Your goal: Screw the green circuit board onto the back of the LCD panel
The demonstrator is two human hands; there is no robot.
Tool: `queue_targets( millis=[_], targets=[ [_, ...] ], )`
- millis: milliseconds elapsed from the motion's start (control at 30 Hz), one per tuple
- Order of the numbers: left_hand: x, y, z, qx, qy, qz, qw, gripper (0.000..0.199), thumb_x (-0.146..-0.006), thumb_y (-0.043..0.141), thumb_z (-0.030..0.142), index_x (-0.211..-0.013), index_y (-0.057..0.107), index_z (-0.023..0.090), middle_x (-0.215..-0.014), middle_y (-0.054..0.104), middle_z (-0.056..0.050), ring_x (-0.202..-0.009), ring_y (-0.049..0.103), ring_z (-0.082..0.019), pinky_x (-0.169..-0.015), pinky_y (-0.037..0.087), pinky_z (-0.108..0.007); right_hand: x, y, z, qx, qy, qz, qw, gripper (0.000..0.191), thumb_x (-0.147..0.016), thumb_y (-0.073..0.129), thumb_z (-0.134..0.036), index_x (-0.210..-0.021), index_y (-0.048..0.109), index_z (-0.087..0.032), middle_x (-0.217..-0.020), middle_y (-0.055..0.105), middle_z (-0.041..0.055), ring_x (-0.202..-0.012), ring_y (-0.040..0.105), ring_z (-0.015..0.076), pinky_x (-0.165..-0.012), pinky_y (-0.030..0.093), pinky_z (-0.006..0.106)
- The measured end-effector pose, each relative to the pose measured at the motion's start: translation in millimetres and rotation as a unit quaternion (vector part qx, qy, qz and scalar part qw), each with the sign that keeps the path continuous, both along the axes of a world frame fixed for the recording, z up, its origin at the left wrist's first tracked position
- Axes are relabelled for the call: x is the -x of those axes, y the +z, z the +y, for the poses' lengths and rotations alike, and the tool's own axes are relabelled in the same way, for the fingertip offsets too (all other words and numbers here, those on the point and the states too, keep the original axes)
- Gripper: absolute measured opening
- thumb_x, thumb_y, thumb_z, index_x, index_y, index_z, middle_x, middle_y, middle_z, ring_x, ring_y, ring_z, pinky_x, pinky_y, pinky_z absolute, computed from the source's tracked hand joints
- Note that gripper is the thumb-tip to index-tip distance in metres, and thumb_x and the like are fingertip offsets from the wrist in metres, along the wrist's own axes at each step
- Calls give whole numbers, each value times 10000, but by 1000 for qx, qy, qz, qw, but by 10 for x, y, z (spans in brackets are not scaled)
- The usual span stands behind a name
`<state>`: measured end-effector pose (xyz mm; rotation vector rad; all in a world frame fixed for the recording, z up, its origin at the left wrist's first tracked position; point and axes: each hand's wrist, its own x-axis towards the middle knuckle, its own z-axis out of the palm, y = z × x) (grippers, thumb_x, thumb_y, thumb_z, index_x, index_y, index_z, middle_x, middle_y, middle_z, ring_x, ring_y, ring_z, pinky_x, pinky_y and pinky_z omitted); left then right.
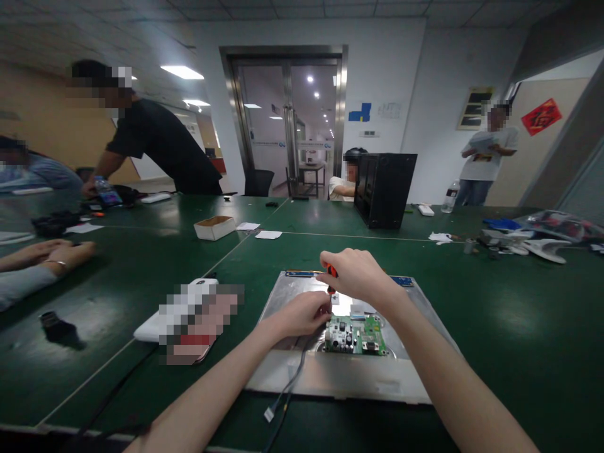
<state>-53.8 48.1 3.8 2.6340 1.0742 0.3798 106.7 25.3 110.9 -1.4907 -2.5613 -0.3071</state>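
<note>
A green table (514, 333) stretches across the room, the largest thing on view. On it, a black computer case (394, 192) stands beyond a metal-backed display panel (352, 375), which lies flat in front of the person. Left of the panel rests a white plastic item (146, 327), partly pixelated; beyond the panel's far left corner sits a small open carton (218, 232). Over the panel, the person's right hand (357, 274) has its fingers closed around a screwdriver's handle, while the left hand (304, 313) is bunched beside the shaft; whether those fingertips pinch anything cannot be told. A green circuit board (353, 335) lies on the panel's middle, right beside the left fingertips. A dark cable (299, 370) runs over the panel's near edge. The orange-and-black screwdriver (331, 290) is upright above the panel, by the board's far left corner. Smallest, a white connector (269, 414) lies just off the panel's near edge.
</note>
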Motion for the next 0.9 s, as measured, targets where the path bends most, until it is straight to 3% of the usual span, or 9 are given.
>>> queue_targets(
  millis=[200, 400, 567, 733, 900],
  targets=[
    [0, 16, -7, -9, -8, 10, 1000, 66, -780, 521, 138, -768, 578, 169, -746, 626, -22, -691, 561, -171, -608, 372, -248, -7, -33, -10, -6, 26, 19, 999, 195, -823, 504, -255, -1017, 527, -241, -867, 686, 29, -769, 630, 203, -538, 277, 271],
    [-4, 37, -18, 1, -9, -2, 1000, 62, -778, 531, 156, -790, 592, 167, -764, 637, -26, -691, 564, -168, -603, 381, -242, -14, -18, 6, -4, 8, 3, 1000, 288, -871, 483, -500, -994, 528, -244, -851, 682, 50, -763, 635, 223, -543, 286, 273],
    [-8, 41, -22, -2, -8, 3, 1000, 83, -765, 530, 134, -787, 605, 163, -779, 648, -33, -712, 573, -174, -623, 396, -247, 0, -15, 2, 2, 6, -3, 1000, 193, -862, 492, -349, -1024, 514, -247, -862, 679, 45, -758, 630, 217, -545, 292, 274],
    [-10, 56, -31, 0, -18, 2, 1000, 96, -767, 531, 111, -790, 607, 165, -755, 635, -25, -697, 568, -170, -620, 395, -247, 3, -11, -34, 10, 12, 0, 1000, 254, -808, 505, -252, -1061, 489, -234, -880, 678, 49, -757, 626, 217, -550, 303, 280],
    [-14, 44, -24, 4, -7, 4, 1000, 70, -786, 541, 125, -779, 600, 163, -765, 635, -25, -702, 572, -169, -617, 393, -243, -1, 4, -19, 1, 4, 1, 1000, 262, -860, 502, -456, -1014, 517, -245, -866, 680, 51, -775, 637, 235, -556, 314, 276]
  ],
)
